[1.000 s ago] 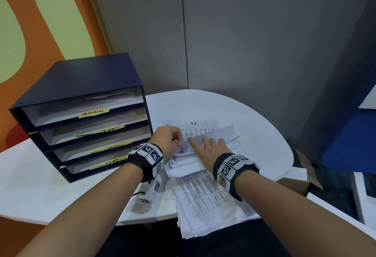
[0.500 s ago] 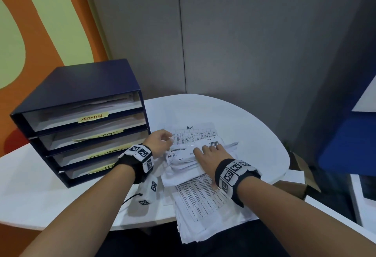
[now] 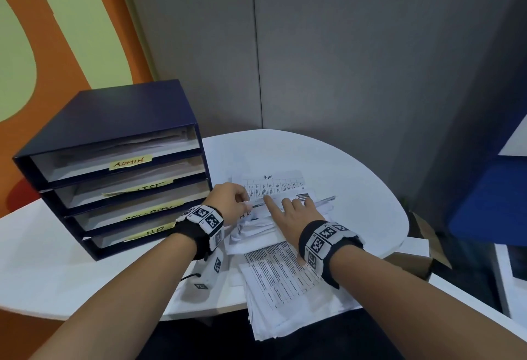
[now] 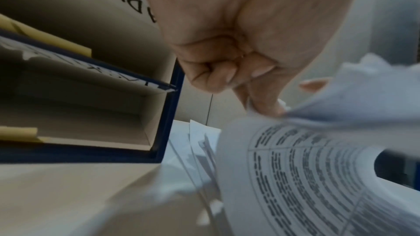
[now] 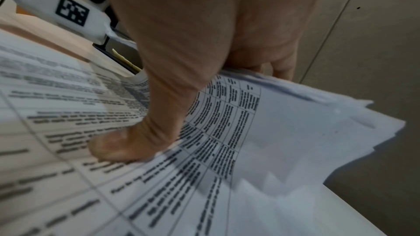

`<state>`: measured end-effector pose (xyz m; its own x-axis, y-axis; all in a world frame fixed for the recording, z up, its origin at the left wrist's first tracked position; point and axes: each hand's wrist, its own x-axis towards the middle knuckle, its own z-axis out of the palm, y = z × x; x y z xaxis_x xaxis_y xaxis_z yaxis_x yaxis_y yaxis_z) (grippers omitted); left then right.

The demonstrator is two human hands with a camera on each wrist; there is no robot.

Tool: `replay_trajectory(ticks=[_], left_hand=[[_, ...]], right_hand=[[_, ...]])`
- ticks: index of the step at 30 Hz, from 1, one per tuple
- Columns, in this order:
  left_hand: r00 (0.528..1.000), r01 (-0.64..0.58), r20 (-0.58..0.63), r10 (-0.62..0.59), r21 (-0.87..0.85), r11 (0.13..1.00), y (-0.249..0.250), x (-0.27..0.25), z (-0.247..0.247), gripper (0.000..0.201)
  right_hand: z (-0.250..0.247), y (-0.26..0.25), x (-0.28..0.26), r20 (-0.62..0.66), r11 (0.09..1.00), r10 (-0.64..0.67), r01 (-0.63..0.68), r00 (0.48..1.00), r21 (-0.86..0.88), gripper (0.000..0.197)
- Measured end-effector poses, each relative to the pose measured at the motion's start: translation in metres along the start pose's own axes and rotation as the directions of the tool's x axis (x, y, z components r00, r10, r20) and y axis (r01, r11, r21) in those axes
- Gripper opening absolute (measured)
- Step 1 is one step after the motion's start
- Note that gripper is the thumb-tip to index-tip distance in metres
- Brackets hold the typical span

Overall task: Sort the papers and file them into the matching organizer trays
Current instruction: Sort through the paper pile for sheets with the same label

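Head view, left to right: organizer (image 3: 119, 120), our left hand (image 3: 228, 203) pinching a sheet's edge, right hand (image 3: 291, 214) spread flat pinning the papers (image 3: 285, 271). We're still sorting; next, lift the sheet toward the HR tray (image 3: 128, 235).

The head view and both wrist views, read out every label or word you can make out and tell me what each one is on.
"ADMIN": yellow label, top tray.
"ICT", partly bent: second tray's label.
Third tray's label: too blurred.
"HR": bottom tray's label.
"H.R.": handwritten on the table sheet.
"H.R.": on the paper between the hands.
Printed tables and text: too small, blurred.
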<state>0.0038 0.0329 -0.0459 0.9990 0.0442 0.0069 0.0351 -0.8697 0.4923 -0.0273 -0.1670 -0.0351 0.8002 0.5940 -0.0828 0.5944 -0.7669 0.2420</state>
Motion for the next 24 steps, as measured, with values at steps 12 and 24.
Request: replay_trajectory(ticks=[12, 24], left_hand=[[0.946, 0.115, 0.323, 0.015, -0.377, 0.919, -0.019, -0.009, -0.03, 0.046], [0.998, 0.047, 0.029, -0.052, 0.171, 0.984, 0.002, 0.004, 0.003, 0.026]], right_hand=[[-0.007, -0.003, -0.006, 0.024, 0.998, -0.062, 0.063, 0.998, -0.022, 0.054], [0.011, -0.012, 0.01, -0.005, 1.0, -0.011, 0.011, 1.0, -0.014, 0.05]])
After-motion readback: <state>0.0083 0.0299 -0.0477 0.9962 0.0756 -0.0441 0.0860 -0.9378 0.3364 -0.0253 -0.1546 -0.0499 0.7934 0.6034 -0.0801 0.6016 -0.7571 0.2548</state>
